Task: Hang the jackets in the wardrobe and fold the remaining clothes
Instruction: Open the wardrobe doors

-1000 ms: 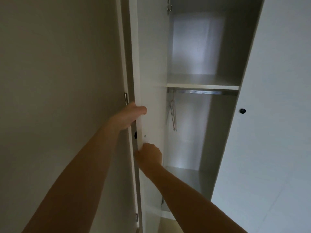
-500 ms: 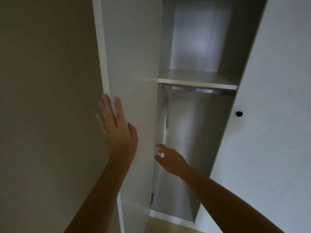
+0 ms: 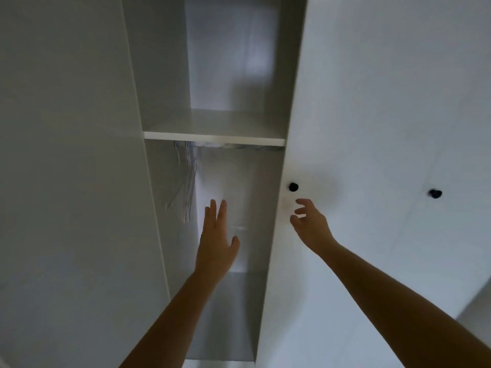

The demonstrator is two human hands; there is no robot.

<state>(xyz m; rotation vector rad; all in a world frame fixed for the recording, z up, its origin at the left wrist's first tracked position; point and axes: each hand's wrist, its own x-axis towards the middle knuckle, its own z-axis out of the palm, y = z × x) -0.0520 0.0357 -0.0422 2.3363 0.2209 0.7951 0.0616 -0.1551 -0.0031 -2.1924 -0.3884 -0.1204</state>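
A white wardrobe stands in front of me with its left door swung wide open. Inside, a shelf sits above a metal rail. Several thin hangers hang bunched at the rail's left end. My left hand is raised flat with fingers together, in front of the open compartment, holding nothing. My right hand hovers with curled, spread fingers just below the black knob of the closed middle door, not touching it. No jackets or other clothes are in view.
A second black knob sits on another closed door farther right. The wardrobe floor panel is bare. The upper compartment above the shelf holds nothing.
The left door has swung fully open and both hands have let go of it. My left hand moved in front of the compartment; my right hand moved right, up toward the middle door's knob.
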